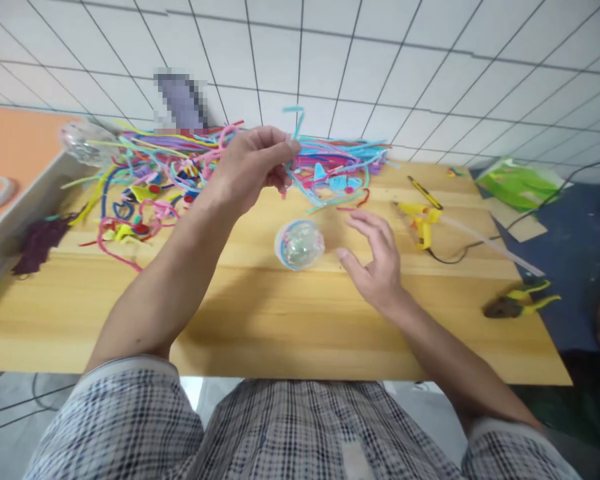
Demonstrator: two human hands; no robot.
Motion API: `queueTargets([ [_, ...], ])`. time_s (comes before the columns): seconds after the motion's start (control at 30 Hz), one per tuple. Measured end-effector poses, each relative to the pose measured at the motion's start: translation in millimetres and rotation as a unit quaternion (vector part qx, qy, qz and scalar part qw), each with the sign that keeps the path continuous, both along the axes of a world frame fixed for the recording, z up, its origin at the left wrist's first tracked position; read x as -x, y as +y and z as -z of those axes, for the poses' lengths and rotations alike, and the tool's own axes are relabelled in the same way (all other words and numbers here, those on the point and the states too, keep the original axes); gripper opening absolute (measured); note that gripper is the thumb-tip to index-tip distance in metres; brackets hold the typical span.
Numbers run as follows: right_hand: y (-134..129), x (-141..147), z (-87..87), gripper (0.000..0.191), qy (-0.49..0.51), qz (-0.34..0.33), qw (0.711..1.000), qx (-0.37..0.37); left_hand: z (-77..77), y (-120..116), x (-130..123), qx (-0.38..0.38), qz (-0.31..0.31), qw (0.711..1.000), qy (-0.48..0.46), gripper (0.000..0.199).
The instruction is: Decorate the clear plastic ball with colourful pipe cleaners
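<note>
My left hand (pixel 257 163) is raised over the back of the table, its fingertips pinched on a light blue pipe cleaner (pixel 299 123) with a bent top end. Below it, a clear plastic ball (pixel 303 245) with a blue-and-pink rim and shiny bits inside rests on the wood. Just right of that ball, my right hand (pixel 377 257) is open, thumb and fingers apart, touching nothing I can see. Behind both hands lies a heap of coloured pipe cleaners (pixel 343 150). Some light blue shaped pieces (pixel 336 179) lie at its front right.
Pipe cleaner pieces (pixel 150 193) spread across the left. Another clear ball (pixel 87 141) stands back left. To the right are a yellow glue gun (pixel 423 223) with its cord, a utility knife (pixel 424 192), yellow-handled pliers (pixel 513 303) and a green packet (pixel 517 183). A tiled wall (pixel 380 67) closes off the back.
</note>
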State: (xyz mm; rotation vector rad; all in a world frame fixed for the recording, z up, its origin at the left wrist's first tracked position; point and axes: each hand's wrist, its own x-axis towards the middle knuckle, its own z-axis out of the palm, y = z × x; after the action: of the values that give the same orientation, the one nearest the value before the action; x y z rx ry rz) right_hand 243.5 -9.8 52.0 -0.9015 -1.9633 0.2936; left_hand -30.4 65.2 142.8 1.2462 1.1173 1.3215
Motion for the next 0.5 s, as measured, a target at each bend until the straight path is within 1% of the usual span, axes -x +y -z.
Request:
queueTargets([
  [0.07, 5.0, -0.8, -9.0, 0.049, -0.029, 0.001, 1.0, -0.008, -0.6, -5.3, -18.9, 0.01, 0.025, 1.0, 0.001, 0.035],
  [0.13, 11.9, 0.8, -12.0, 0.048, -0.047, 0.005, 0.999, -0.018, -1.7, -10.1, -33.5, 0.007, 0.046, 0.999, -0.012, 0.035],
  [0.2, 19.3, 3.8, -10.2, 0.039, -0.053, 0.019, 0.998, -0.036, -0.9, -13.4, -43.1, 0.004, 0.06, 0.998, -0.025, 0.035],
  [0.3, 28.0, 6.9, -2.3, 0.017, -0.033, 0.029, 0.998, -0.051, 5.6, -16.2, -49.4, 0.014, 0.067, 0.997, -0.043, 0.038],
  [0.37, 30.3, 7.1, 3.6, 0.015, -0.004, 0.02, 0.999, -0.027, 11.4, -17.4, -50.3, 0.021, 0.08, 0.994, -0.071, 0.041],
  [0.5, 26.5, 6.1, 11.3, 0.016, 0.055, 0.0, 0.995, 0.078, 18.5, -17.7, -50.3, 0.042, 0.103, 0.988, -0.111, 0.045],
])
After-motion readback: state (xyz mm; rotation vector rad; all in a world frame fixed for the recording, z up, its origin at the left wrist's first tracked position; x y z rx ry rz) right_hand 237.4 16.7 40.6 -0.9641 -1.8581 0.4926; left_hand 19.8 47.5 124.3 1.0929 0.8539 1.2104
